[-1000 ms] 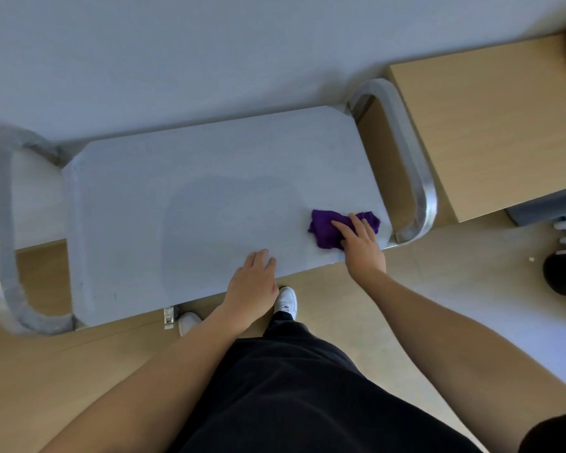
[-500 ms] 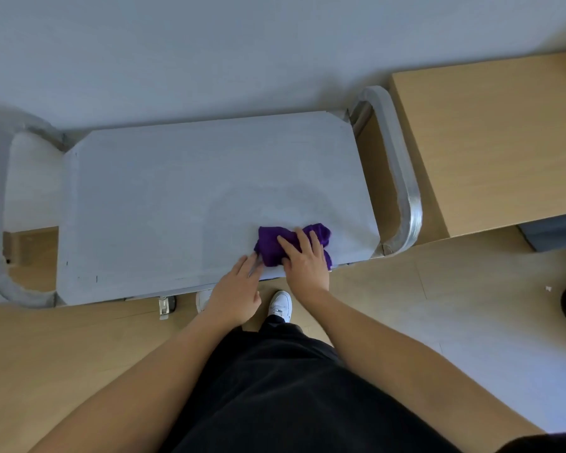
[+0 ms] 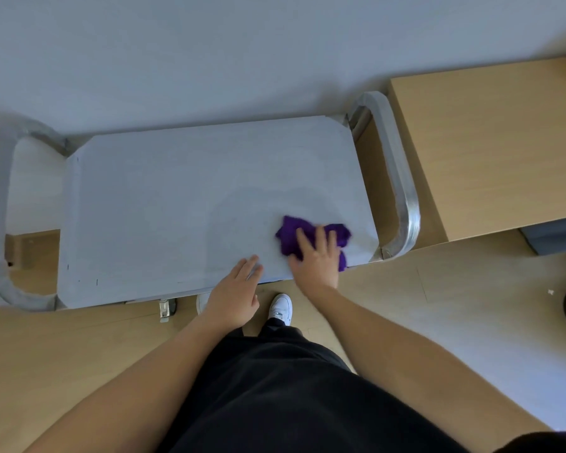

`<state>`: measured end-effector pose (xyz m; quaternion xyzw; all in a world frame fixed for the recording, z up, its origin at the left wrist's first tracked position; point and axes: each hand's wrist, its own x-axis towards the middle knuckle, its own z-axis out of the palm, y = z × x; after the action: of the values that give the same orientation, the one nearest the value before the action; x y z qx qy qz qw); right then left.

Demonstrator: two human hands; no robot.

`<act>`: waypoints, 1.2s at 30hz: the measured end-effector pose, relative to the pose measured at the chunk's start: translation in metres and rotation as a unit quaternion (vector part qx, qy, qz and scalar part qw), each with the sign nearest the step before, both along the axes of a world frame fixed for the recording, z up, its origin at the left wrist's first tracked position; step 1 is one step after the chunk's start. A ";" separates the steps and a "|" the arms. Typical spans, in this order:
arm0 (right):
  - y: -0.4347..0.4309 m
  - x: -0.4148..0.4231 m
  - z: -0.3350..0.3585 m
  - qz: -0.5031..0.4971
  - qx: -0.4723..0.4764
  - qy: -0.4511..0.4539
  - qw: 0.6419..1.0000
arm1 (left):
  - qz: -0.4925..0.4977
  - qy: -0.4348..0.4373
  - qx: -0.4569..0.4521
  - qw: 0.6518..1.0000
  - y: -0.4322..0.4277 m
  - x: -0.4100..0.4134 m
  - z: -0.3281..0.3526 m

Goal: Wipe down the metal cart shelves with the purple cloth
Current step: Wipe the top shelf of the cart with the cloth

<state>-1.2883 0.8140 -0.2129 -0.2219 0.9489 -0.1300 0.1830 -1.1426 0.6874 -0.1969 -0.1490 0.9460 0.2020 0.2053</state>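
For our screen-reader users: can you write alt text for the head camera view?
Seen from above, a right hand presses a purple cloth onto the near right corner of a metal cart's top shelf. The left hand rests flat on the near edge.

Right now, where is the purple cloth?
In the head view, the purple cloth lies on the cart's top shelf, near its front right corner, under the right hand and beside the right handle.
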 end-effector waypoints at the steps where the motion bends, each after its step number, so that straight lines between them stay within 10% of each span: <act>1: -0.007 0.015 -0.001 0.040 -0.004 -0.009 0.999 | -0.002 0.002 -0.002 1.000 0.000 0.000 -0.001; 8: 0.008 -0.010 -0.004 0.096 -0.027 -0.029 0.995 | -0.019 0.009 -0.001 1.000 -0.005 0.000 0.003; 18: -0.002 -0.008 -0.004 -0.114 -0.029 -0.002 0.993 | 0.016 0.021 -0.006 1.000 -0.051 0.044 0.004; 25: -0.081 0.104 -0.004 0.159 -0.076 -0.044 0.983 | 0.034 0.026 -0.009 0.999 -0.096 0.082 0.001; 36: -0.051 0.030 0.004 -0.152 -0.005 -0.007 0.988 | 0.022 0.046 0.001 0.999 -0.156 0.115 -0.006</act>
<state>-1.2587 0.7635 -0.2086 -0.0752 0.9696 -0.1624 0.1668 -1.0276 0.5318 -0.2031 -0.1599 0.9506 0.2143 0.1578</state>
